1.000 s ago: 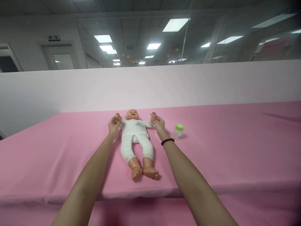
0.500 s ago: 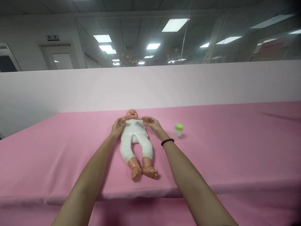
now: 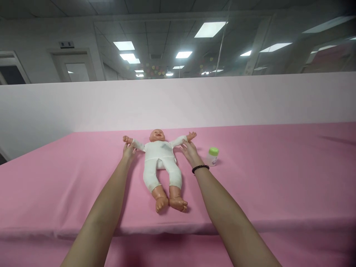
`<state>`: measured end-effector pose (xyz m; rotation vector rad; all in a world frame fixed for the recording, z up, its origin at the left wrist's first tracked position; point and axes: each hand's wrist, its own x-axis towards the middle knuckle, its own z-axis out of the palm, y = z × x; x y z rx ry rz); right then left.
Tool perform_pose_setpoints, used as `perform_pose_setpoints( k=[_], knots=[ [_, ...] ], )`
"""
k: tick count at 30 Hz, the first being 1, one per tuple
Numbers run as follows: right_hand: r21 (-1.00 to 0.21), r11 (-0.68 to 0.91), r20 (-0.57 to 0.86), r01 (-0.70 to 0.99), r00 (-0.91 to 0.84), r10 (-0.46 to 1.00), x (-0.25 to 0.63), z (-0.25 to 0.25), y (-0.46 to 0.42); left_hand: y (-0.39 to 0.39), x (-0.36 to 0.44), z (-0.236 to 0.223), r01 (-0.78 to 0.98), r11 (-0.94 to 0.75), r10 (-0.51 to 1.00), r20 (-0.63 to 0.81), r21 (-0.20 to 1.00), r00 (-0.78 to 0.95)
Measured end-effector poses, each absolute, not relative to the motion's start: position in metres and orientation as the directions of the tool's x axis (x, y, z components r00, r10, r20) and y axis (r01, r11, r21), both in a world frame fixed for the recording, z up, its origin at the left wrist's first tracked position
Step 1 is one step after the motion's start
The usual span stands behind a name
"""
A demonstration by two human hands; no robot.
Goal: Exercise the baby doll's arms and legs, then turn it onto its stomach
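A baby doll [image 3: 159, 150] in a white suit lies on its back, head away from me, bare feet toward me. Its arms are stretched out to both sides. My left hand [image 3: 129, 151] is closed on the doll's arm at the left, near the wrist. At the right, my right hand [image 3: 190, 152] has its fingers at the other white sleeve, close to the doll's hand; their far side is partly hidden. A black beaded bracelet [image 3: 200, 168] circles my right wrist. Beside that hand stands a small clear jar [image 3: 213, 157] with a green lid.
Pink cloth [image 3: 264, 178] covers the table, and its front edge runs across below the doll's feet. A low white wall [image 3: 178, 104] rises behind the table. Above it is a glass pane [image 3: 161, 44] with ceiling lights showing in it.
The doll's arms have gone from bent in beside its chest to spread outward. My left hand has moved left and my right hand right with them. The jar stays standing beside the doll.
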<state>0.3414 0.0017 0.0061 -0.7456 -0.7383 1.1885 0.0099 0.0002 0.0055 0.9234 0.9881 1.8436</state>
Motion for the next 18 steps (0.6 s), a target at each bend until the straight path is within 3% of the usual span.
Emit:
perform_pose_setpoints(
  k=[4, 6, 9, 12, 14, 18],
  knots=[
    [-0.906, 0.318, 0.358, -0.279, -0.106, 0.928, 0.331, 0.021, -0.013, -0.019, 0.017, 0.015, -0.099, -0.375, 0.926, 0.378, 0.922, 0.020],
    [-0.940, 0.324, 0.342, -0.109, -0.290, 0.894, 0.327, 0.024, -0.021, -0.028, 0.018, 0.015, 0.050, -0.344, 0.921, 0.327, 0.938, 0.212],
    [-0.941, 0.337, 0.322, -0.029, -0.376, 0.869, 0.325, 0.024, -0.029, -0.033, 0.016, 0.015, 0.121, -0.294, 0.923, 0.249, 0.948, 0.294],
    [-0.922, 0.359, 0.386, -0.144, -0.299, 0.873, 0.326, 0.023, -0.027, -0.027, 0.014, 0.015, 0.039, -0.353, 0.920, 0.339, 0.935, 0.196],
    [-0.895, 0.338, 0.390, -0.291, -0.145, 0.909, 0.328, 0.019, -0.019, -0.020, 0.013, 0.014, -0.061, -0.387, 0.922, 0.388, 0.920, -0.003],
    [-0.853, 0.226, 0.137, -0.470, 0.216, 0.967, 0.337, 0.005, 0.004, -0.004, 0.005, 0.005, -0.217, -0.272, 0.913, 0.180, 0.938, -0.366]
  ],
)
